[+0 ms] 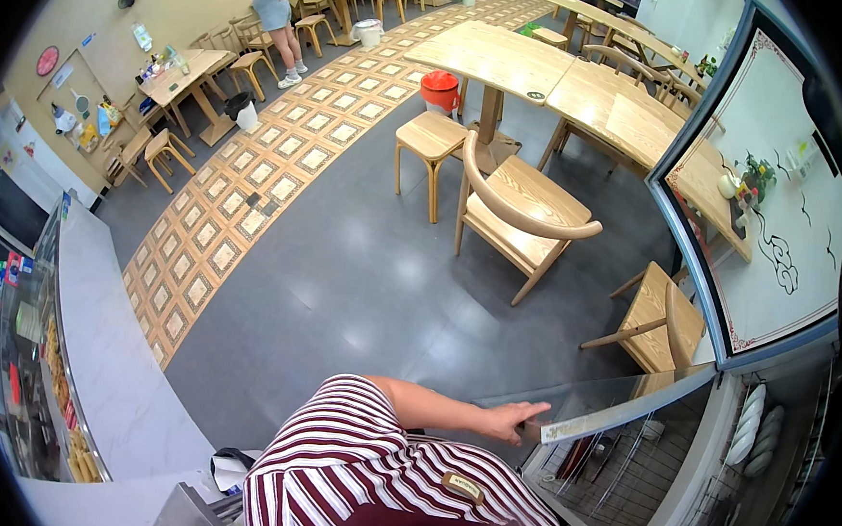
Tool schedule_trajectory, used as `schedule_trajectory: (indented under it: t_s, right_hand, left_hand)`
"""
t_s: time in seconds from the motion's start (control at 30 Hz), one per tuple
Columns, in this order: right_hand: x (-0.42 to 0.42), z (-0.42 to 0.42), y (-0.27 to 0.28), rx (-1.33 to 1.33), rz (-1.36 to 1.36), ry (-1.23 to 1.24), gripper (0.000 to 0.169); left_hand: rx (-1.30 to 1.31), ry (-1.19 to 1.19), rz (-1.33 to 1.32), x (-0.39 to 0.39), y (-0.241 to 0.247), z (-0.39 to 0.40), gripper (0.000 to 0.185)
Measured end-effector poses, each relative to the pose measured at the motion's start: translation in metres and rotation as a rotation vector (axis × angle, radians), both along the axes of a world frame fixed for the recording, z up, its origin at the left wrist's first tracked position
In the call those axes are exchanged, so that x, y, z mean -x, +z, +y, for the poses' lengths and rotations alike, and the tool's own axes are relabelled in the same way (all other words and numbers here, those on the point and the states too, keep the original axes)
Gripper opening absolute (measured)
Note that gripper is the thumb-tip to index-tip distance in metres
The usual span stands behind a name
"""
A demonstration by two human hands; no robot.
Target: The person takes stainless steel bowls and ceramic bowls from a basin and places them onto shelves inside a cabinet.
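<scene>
My left hand (512, 421) reaches across in front of my striped shirt, fingers apart, its fingertips close beside the near end of a glass door's pale frame (621, 411). Whether it touches the frame is unclear. The door belongs to a display fridge or cabinet at the lower right. Below and behind the glass, wire racks (614, 466) hold some items too unclear to name. Twisted white objects (746, 426) lie by the racks further right. My right hand is out of view.
A wooden armchair (518, 207), a stool (431, 135) and another chair (653, 317) stand ahead near long tables (499, 54). A marble-look counter (115, 302) with a food display runs along the left. A person (270, 8) stands at the far left. A framed glass panel (773, 183) rises at right.
</scene>
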State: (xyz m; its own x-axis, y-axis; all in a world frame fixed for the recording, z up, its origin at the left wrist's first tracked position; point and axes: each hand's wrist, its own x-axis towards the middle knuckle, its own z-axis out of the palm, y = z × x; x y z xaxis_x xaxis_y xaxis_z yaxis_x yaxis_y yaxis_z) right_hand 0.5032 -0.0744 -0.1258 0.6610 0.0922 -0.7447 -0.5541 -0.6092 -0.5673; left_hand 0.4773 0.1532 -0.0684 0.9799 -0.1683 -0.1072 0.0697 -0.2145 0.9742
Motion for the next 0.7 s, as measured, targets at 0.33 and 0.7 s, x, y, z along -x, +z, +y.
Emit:
schedule_trajectory:
  t_s: [0.33,0.7]
  right_hand:
    - [0.001,0.018,-0.005,0.109,-0.021,0.095,0.015]
    - [0.006,0.024,-0.016,0.217,-0.046,0.198,0.016]
  left_hand:
    - [-0.135,0.532,-0.568,-0.027,0.088,0.053,0.085]
    - [-0.419,0.544,-0.541,-0.047,0.088,0.080,0.048]
